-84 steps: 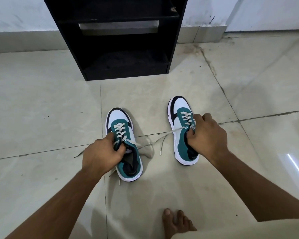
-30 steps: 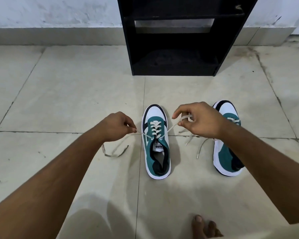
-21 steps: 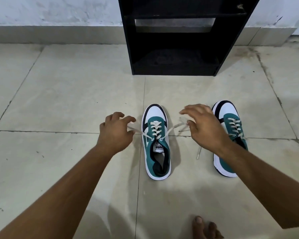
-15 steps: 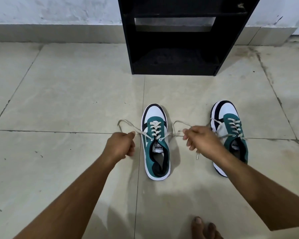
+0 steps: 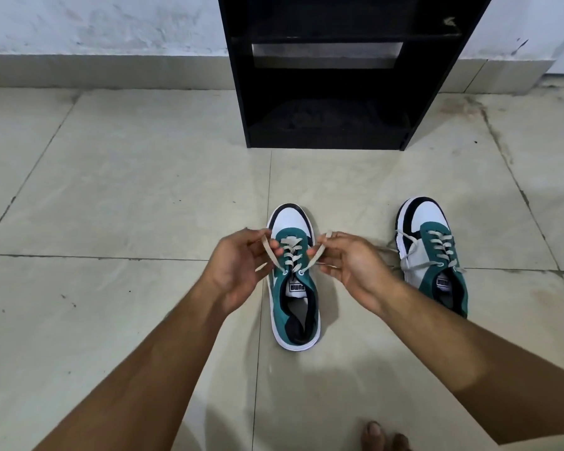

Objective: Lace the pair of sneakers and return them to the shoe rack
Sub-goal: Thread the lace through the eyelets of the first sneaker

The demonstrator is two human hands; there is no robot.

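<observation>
Left sneaker: a teal, white and black low sneaker with beige flat laces is placed on the tiled floor, toe directed to the rack, across a tile joint.
Lace ends: the two beige ends are lifted from the top eyelets, one to each side.
Left hand: the left lace end is pinched between thumb and fingers, palm turned inward.
Right hand: the right lace end is pinched by curled fingertips.
Right sneaker: a second sneaker of the same colours is seen to the right, apart from the first, with loose lace ends lying beside it.
Rack: a black wooden shoe rack is placed against the white wall, beyond both sneakers.
Foot: bare toes are seen at the floor's near edge.
</observation>
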